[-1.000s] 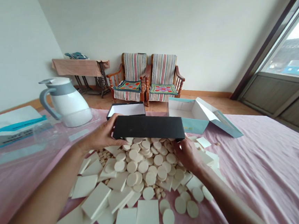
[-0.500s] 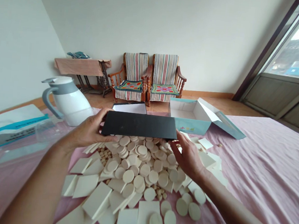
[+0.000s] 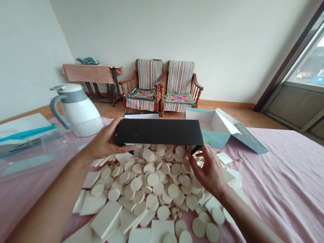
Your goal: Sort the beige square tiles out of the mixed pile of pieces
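My left hand (image 3: pixel 106 142) grips the left end of a long black rectangular box (image 3: pixel 159 132), held level above a heap of cream round discs (image 3: pixel 152 179). My right hand (image 3: pixel 207 171) lies below the box's right end, its fingers spread and their tips at the lower corner. Both hands are over the heap's far side. Cream square pads (image 3: pixel 105 218) lie around and beneath the discs, with small round pieces (image 3: pixel 175 212) among them. The box's inside is hidden from this angle.
The heap lies on a pink bedsheet (image 3: pixel 287 185). Behind it stand a black-rimmed white box tray (image 3: pixel 141 115) and an open teal-and-white cardboard box (image 3: pixel 215 130). To the left are a white-and-grey jug (image 3: pixel 79 112) and a tissue box (image 3: pixel 21 137).
The black box has shifted right and risen slightly. My right hand has dropped lower at its corner. More discs now lie on the left-hand squares.
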Available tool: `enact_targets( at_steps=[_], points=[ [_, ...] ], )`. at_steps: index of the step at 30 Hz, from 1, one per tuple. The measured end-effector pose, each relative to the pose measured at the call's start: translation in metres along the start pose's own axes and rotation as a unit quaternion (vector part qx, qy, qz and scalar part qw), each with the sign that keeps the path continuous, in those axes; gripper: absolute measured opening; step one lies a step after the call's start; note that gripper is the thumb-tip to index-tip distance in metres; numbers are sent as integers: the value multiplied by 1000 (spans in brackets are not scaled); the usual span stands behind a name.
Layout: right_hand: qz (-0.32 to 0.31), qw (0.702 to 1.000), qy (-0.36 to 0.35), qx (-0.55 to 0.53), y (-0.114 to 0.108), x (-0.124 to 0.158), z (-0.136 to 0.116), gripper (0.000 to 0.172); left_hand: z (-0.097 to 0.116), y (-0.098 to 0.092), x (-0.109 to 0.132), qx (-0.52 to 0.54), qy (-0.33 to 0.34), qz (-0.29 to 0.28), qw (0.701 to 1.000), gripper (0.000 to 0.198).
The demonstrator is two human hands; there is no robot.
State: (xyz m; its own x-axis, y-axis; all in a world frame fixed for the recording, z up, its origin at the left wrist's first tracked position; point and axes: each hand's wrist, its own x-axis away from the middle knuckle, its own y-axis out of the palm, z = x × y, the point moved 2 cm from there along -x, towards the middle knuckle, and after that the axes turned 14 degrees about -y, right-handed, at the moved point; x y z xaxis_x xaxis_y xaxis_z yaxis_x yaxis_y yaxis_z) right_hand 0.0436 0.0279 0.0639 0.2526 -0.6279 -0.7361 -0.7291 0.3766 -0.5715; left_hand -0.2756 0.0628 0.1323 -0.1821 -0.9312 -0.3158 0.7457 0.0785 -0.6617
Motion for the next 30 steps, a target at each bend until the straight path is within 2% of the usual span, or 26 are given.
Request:
enact_targets(
  at_steps=[5, 14, 21, 26, 28, 30],
  points=[
    [26, 999, 13, 35, -5, 1, 4, 36, 4, 6, 3, 25, 6, 26, 999, 63],
    [0, 999, 27, 27, 4, 4, 9, 46, -7, -7, 0, 41, 34, 80, 995, 58],
    [-32, 999, 31, 4, 12, 8, 13, 46, -7, -5, 0, 32, 3, 67, 997, 61],
    [11, 999, 37, -14, 6, 3, 7, 49, -11, -1, -7, 163, -13, 135, 977, 59],
    [39, 999, 33, -16, -1, -5, 2, 51, -13, 4, -10, 242, -57, 135, 959, 56],
    [64, 998, 24, -10, -8, -15, -3, 50, -16, 11, -13, 299, -130, 118, 938, 54]
  ],
)
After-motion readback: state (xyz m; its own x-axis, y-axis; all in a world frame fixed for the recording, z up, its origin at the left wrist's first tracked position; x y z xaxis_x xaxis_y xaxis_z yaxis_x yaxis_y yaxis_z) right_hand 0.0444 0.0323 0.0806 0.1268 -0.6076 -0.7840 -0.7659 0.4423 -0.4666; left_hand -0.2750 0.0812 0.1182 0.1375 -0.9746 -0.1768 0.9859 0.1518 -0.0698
